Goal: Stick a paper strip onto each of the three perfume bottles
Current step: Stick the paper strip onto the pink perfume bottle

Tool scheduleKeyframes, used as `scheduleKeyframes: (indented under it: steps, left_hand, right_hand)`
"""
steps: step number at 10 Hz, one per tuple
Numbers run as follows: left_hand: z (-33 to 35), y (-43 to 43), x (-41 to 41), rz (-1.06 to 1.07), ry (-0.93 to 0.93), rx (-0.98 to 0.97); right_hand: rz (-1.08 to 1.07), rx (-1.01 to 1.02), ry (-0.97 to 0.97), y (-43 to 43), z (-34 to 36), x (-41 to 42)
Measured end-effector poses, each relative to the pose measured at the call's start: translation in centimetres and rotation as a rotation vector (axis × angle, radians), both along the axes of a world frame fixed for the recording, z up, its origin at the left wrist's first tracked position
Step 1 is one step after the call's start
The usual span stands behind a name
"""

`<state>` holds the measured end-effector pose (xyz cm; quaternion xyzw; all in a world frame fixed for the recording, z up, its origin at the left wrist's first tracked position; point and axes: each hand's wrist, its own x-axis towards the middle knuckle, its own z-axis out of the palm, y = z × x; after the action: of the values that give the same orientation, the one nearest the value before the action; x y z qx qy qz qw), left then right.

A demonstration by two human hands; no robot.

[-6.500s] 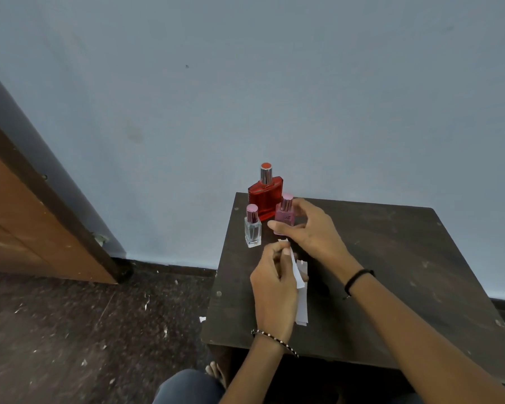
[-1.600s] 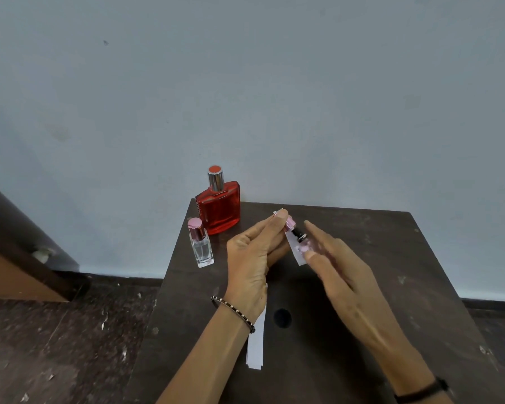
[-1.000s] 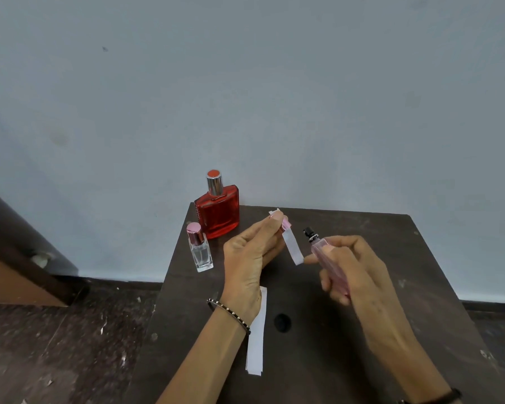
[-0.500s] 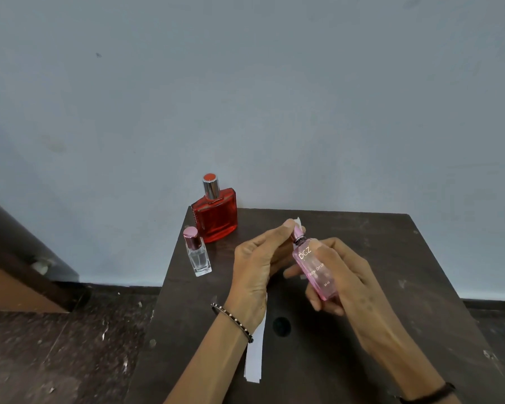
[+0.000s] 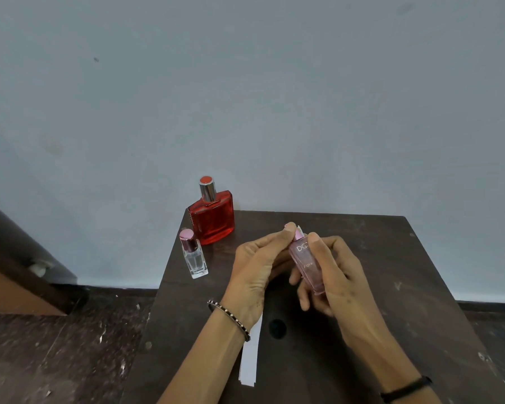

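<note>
Bare forearms, beaded bracelet point(image 5: 229, 319) on left wrist, black band point(image 5: 405, 389) on right

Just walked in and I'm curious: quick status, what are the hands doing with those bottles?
Right hand grips pink bottle. Left hand pinches strip at its cap. Red bottle and clear bottle stand bare on table. Nothing in the way.

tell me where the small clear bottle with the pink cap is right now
In the head view the small clear bottle stands upright near the table's far left corner, just in front and left of the red bottle, left of both hands.
</note>
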<state>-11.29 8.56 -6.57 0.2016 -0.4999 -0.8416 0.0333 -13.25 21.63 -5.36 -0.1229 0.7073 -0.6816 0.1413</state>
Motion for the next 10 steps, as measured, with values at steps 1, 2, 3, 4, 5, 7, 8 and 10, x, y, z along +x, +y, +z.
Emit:
scheduleKeyframes:
  steps: [1, 2, 3, 4, 5, 7, 8, 10]
  left_hand:
    - [0.1, 0.0, -0.4, 0.023, -0.021, 0.002]
    - [-0.1, -0.6, -0.9, -0.006, -0.052, -0.051]
    - [-0.6, -1.2, -1.3, -0.069, -0.033, -0.217]
    - [-0.8, -1.5, -2.3, -0.103, -0.021, -0.363]
    - [-1.2, -1.7, -3.5, -0.116, -0.008, -0.528]
    - [-1.9, -1.9, -4.6, -0.075, 0.030, -0.947]
    - [-2.4, -1.7, -4.8, -0.071, 0.099, -1.132]
    - [-3.6, -1.9, -4.8, -0.041, 0.079, -1.415]
  right_hand:
    - [-0.002, -0.065, 0.005, 0.5, -0.2, 0.1]
    - [0.163, -0.090, -0.115, 1.1, -0.4, -2.5]
    - [0.509, -0.106, -0.241, 1.3, -0.5, -4.4]
    - [0.119, -0.016, -0.131, 2.5, -0.1, -3.3]
    - [0.044, -0.028, -0.099, 3.1, -0.5, -4.0]
    - [-0.086, 0.079, -0.279, 1.6, 0.0, -6.7]
    - [-0.200, -0.002, -0.168, 0.3, -0.4, -6.7]
    - [-0.173, 0.120, 0.049, -1.2, -0.5, -7.5]
